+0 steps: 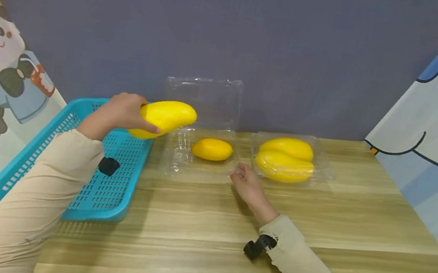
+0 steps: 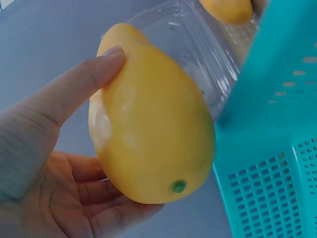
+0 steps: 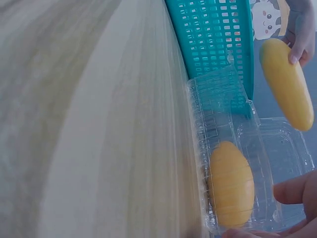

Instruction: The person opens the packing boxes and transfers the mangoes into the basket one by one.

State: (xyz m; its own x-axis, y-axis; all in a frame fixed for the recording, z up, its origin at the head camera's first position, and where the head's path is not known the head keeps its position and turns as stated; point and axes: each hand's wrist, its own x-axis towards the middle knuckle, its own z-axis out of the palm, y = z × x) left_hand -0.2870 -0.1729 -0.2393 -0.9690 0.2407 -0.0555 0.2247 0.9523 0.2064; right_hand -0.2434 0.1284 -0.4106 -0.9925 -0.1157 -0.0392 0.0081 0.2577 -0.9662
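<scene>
Your left hand (image 1: 125,111) is gripping a yellow fruit (image 1: 172,115) wide, left of the clamshell (image 1: 175,156) | your right hand (image 1: 248,186) is pinching its edge, likely steadying it

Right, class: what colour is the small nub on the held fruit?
The nub is green, clearest in the left wrist view.

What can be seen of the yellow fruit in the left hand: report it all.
The yellow fruit is smooth, glossy and plastic-looking, broad with a small green nub at one end, narrower at the other. The left hand grips it in the air near the blue basket and open clear container; in the head view its narrow end points right and slightly up.
</scene>
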